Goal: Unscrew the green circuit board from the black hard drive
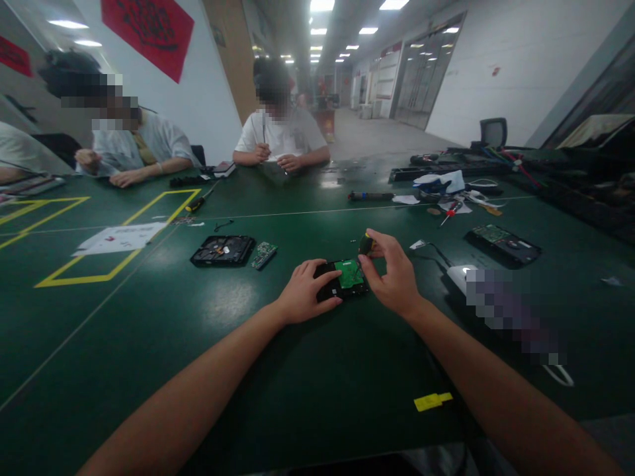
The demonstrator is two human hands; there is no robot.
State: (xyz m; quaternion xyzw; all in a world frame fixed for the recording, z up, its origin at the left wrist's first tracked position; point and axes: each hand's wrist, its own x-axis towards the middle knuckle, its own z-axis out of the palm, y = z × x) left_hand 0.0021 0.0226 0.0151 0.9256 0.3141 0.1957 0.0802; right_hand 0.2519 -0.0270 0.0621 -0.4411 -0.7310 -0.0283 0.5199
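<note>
A hard drive (353, 277) with a green circuit board facing up lies flat on the green table (278, 410) in front of me. My left hand (308, 291) lies over its left part, with fingers and thumb gripping the black case. In my right hand (394, 272) is a screwdriver (366, 243) with a black and yellow handle, pinched between thumb and fingers. It stands upright over the right side of the board. My fingers partly cover its shaft, and I cannot tell whether the tip sits in a screw.
To the left lie an opened drive case (223, 250), a loose circuit board (264, 255) and another screwdriver (197, 203). A second hard drive (503, 244), a red-handled screwdriver (450, 213) and a blurred-out item (510, 314) with a cord lie right. Two people (282, 135) sit across the table.
</note>
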